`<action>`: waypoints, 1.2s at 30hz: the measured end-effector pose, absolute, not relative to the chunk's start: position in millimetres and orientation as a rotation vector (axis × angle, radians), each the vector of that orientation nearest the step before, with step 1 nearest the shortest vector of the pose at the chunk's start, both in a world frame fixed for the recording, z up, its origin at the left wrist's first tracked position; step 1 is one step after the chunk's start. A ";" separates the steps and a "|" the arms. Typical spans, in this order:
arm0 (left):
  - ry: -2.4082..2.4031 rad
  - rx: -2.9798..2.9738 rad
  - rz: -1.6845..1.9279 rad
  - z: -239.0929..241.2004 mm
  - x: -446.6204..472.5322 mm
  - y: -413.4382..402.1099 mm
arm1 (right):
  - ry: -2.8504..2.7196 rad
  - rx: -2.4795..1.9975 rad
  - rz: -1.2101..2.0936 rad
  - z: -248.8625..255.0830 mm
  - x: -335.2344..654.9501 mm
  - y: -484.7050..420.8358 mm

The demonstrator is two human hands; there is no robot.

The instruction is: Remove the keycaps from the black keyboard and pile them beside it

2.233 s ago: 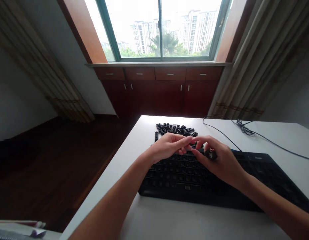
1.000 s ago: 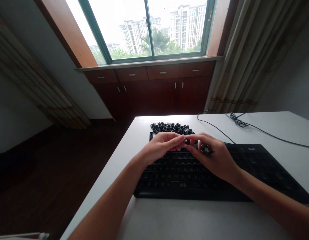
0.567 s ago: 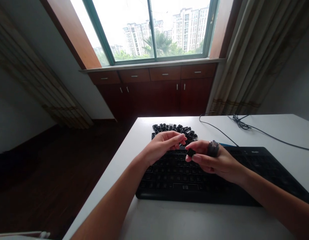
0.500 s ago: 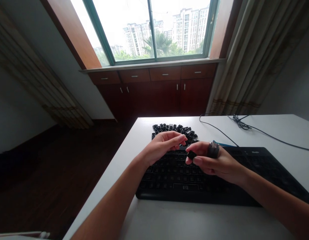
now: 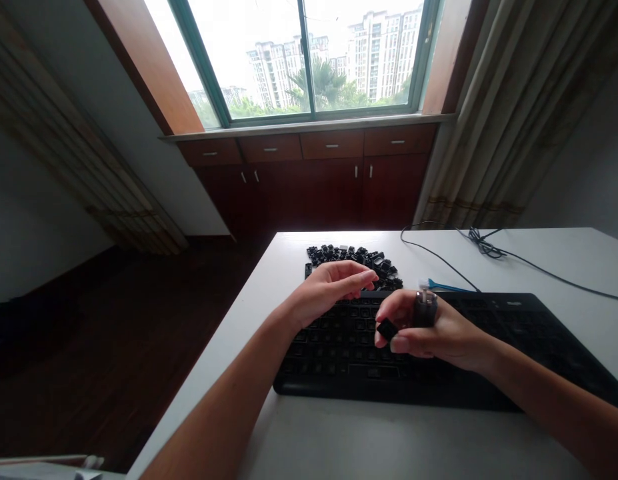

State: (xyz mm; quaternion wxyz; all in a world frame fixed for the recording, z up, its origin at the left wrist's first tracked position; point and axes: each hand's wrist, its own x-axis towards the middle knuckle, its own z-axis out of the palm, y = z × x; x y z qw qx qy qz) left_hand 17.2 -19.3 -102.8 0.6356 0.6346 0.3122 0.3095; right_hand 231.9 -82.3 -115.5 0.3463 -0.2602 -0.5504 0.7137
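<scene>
A black keyboard (image 5: 489,360) lies across the white table (image 5: 363,440). My right hand (image 5: 429,330) hovers over its middle, pinching a small black keycap (image 5: 387,329) at the fingertips and also holding a dark keycap puller (image 5: 425,308) with metal prongs. My left hand (image 5: 333,287) floats over the keyboard's upper left part, fingers loosely curved and together, holding nothing that I can see. Behind it a pile of loose black keycaps (image 5: 353,259) lies on the table.
A blue tool (image 5: 446,287) lies just behind the keyboard. A black cable (image 5: 489,253) runs across the table's far right. Beyond the table stand dark wooden cabinets (image 5: 313,173) under a window, with curtains at both sides and dark floor at the left.
My hands met over the keyboard's top row, then parted. My right hand has turned palm up and drawn back toward me with a keycap in its fingertips. The left hand has stayed near the pile.
</scene>
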 end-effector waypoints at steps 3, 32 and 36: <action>0.712 1.454 0.709 -104.0 17.0 -19.1 | -1.417 -0.692 1.863 -114.8 231.7 -82.7; 0.673 1.414 0.500 -103.1 13.4 -19.7 | -1.728 -1.153 0.864 -106.2 226.4 -89.3; 0.663 1.398 0.521 -103.9 13.0 -19.1 | -1.778 -1.152 0.780 -106.4 226.4 -90.0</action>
